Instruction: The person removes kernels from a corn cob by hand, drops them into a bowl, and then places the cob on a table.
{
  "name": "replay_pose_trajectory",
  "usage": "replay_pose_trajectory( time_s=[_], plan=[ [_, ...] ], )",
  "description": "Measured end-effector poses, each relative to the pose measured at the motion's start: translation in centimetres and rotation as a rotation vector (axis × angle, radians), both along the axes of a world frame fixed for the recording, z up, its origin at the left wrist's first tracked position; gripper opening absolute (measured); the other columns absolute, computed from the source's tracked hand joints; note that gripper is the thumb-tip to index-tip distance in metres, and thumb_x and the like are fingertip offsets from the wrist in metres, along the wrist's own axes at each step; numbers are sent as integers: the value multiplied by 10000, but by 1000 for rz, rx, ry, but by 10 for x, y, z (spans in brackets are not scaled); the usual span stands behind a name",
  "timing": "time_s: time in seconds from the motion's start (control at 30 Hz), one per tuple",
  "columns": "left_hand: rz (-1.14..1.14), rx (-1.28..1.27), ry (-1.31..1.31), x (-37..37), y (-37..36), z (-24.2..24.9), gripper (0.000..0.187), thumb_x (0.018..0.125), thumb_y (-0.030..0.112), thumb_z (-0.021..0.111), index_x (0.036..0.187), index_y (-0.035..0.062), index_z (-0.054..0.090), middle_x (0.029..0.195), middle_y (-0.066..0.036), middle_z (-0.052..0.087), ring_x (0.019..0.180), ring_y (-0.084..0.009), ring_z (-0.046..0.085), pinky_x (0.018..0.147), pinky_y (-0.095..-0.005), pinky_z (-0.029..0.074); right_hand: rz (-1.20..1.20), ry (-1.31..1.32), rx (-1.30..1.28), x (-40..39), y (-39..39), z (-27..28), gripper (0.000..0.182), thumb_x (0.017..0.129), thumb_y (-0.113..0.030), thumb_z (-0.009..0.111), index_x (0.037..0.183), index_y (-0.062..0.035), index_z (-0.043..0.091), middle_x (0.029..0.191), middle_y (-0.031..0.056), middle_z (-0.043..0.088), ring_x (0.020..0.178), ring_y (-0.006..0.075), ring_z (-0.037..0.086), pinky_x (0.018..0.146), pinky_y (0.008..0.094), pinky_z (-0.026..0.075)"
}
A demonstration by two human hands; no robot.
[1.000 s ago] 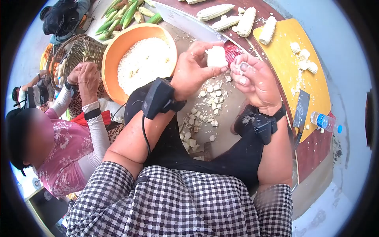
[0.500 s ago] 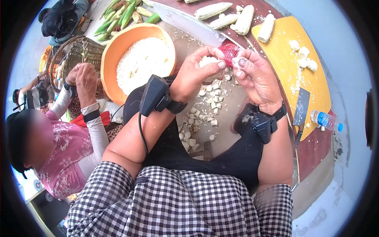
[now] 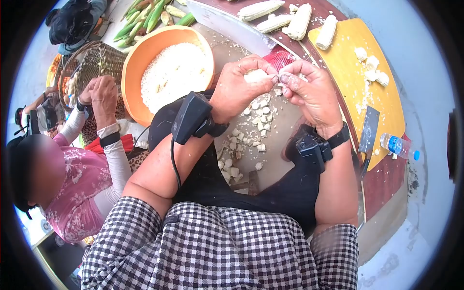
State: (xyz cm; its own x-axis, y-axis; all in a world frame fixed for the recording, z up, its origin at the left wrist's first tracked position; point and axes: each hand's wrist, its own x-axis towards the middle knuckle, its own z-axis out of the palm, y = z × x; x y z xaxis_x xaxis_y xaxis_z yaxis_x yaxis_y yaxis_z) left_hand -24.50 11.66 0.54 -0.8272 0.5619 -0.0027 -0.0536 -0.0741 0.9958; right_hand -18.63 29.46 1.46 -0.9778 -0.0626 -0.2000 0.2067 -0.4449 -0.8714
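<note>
My left hand (image 3: 241, 87) is closed around a piece of white corn cob (image 3: 256, 75), its thumb and forefinger stretched toward the right. Thumb against fingers, my right hand (image 3: 314, 94) pinches at the left fingertips, with a bit of white corn (image 3: 302, 77) showing behind its fingers. The fingertips of both hands meet in front of a red mesh bag (image 3: 279, 59). To the left stands an orange basin (image 3: 127, 84) filled with loose white kernels (image 3: 169, 75). Below the hands, many chopped cob pieces (image 3: 263, 113) lie scattered on the floor.
On the right, a yellow cutting board (image 3: 386, 108) carries a cleaver (image 3: 369, 128), cob chunks (image 3: 372, 63) and a cob (image 3: 327, 32). A plastic bottle (image 3: 398, 146) lies at its edge. Another person (image 3: 79, 179) sits at the left near a wicker basket (image 3: 99, 65). Husked ears (image 3: 154, 17) lie behind.
My right hand has moved slightly left, so its fingertips now meet those of my left hand. The left hand still holds the corn piece.
</note>
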Motion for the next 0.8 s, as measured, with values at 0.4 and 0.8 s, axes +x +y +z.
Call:
replay_pose_trajectory(
  time_s=[0.4,0.8],
  plan=[
    [-48,104,-289,0,0,3,86,824,73,637,859,-6,631,906,-35,599,807,-110,567,750,-249,452,30,-91,-194,0,-2,-4,133,907,-84,605,983,22,581,766,60,607,603,57,536,463,139,355],
    [171,-197,396,-8,-1,4,84,836,28,622,906,38,667,933,-1,584,661,-43,545,520,-171,450,39,-51,-510,-1,-2,-5,147,908,-39,585,1037,11,535,843,55,582,668,61,544,478,138,347]
  ],
)
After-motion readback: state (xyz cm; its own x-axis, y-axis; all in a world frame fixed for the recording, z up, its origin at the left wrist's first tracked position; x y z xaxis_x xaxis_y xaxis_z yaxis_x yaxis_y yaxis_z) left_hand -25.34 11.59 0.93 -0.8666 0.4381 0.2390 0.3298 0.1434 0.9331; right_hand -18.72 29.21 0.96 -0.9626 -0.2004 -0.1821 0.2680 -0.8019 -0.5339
